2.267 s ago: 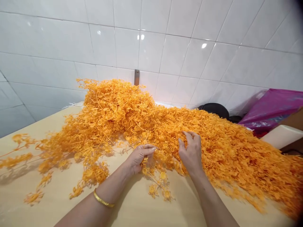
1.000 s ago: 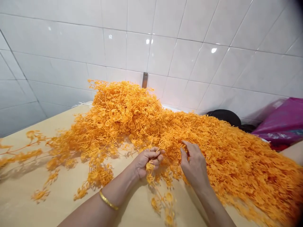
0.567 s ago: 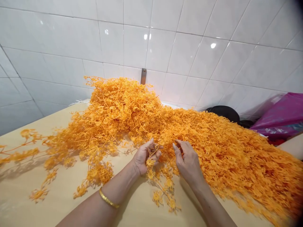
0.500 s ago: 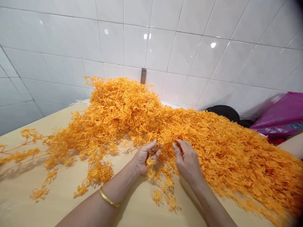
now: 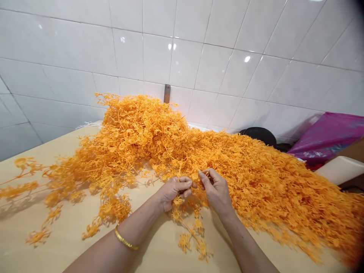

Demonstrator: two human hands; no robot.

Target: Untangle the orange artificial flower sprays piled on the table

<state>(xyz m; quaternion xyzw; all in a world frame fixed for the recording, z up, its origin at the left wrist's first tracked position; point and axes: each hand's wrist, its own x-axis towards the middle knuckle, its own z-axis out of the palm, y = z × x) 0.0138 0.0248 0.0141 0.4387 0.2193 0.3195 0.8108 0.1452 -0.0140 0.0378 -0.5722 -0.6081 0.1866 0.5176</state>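
Fingers of my left hand (image 5: 175, 190) are closed around an orange artificial flower sprig (image 5: 184, 226), whose small star-shaped blooms hang down below the palm. Close by on the right, my right hand (image 5: 216, 188) pinches thumb against forefinger at the front of the heap; a small orange bit shows at its fingertips, too small to name. Behind both hands rises a large heap of orange flower sprigs (image 5: 241, 163), with a taller bundle of orange sprigs (image 5: 142, 129) at its left. My left wrist wears a gold bangle (image 5: 125, 239).
The pale yellow tabletop (image 5: 153, 250) runs up to a white tiled wall (image 5: 184, 60) with a metal strip (image 5: 167, 93). Black round objects (image 5: 258, 135), a purple plastic bag (image 5: 331, 132) and a cream roll-like object (image 5: 342, 169) lie at the back right. Loose sprigs (image 5: 54, 193) spread leftward.
My right hand has come left, closer to my left hand, and its fingers have pinched together. My left thumb has closed down over the sprig. The view has shifted slightly right.
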